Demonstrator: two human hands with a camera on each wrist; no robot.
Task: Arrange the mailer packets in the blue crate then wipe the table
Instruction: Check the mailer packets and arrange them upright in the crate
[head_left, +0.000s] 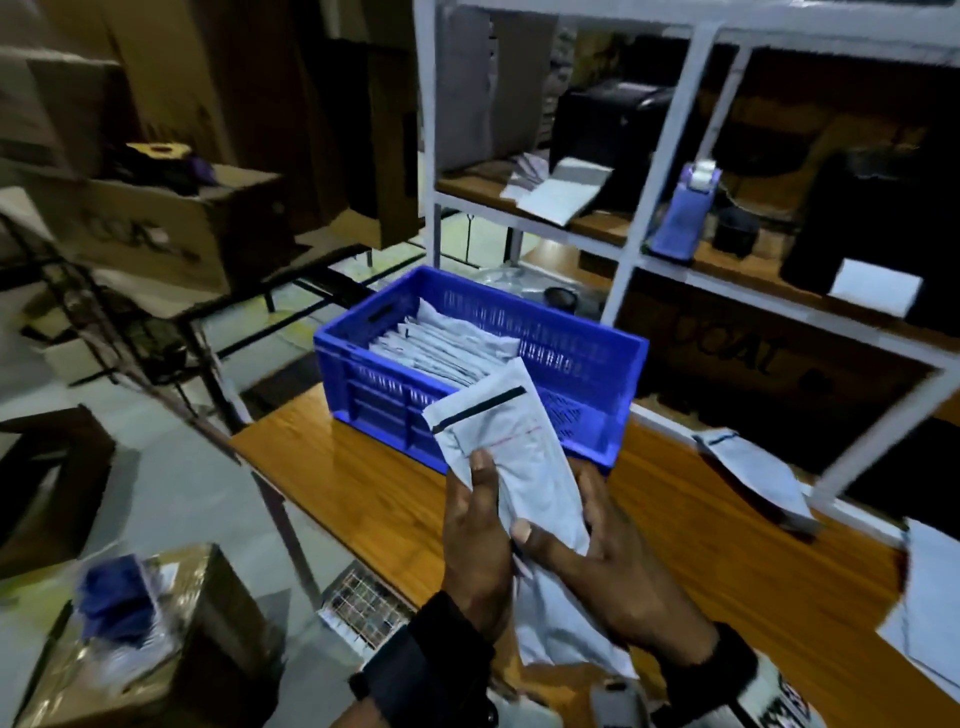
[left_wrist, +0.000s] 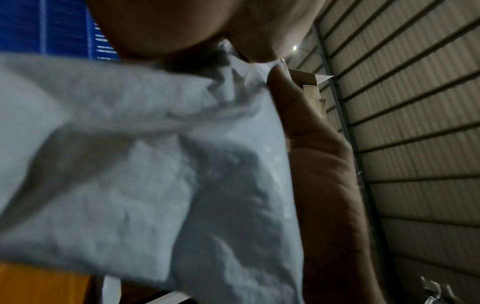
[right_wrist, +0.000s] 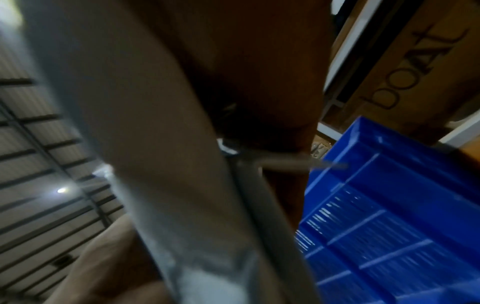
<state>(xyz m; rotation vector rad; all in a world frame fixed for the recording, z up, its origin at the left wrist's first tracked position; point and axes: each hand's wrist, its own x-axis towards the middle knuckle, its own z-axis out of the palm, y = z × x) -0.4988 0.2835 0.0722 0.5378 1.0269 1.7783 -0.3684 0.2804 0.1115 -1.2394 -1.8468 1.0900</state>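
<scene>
Both hands hold one white mailer packet (head_left: 511, 452) upright above the wooden table (head_left: 363, 483), just in front of the blue crate (head_left: 384, 400). My left hand (head_left: 475, 525) grips its left edge, thumb on the front. My right hand (head_left: 582, 551) grips its lower right, thumb across the front. The crate holds several white packets (head_left: 441, 343) standing in a row. The left wrist view is filled by the crumpled packet (left_wrist: 145, 164) and my thumb (left_wrist: 311, 156). The right wrist view shows the packet (right_wrist: 155, 144) edge-on beside the crate (right_wrist: 389, 226).
More white packets lie on the table at the right (head_left: 753, 478) and far right (head_left: 930, 613), and another under my hands (head_left: 561, 634). A white shelf rack (head_left: 654, 208) stands behind the crate. Cardboard boxes (head_left: 156, 223) crowd the left.
</scene>
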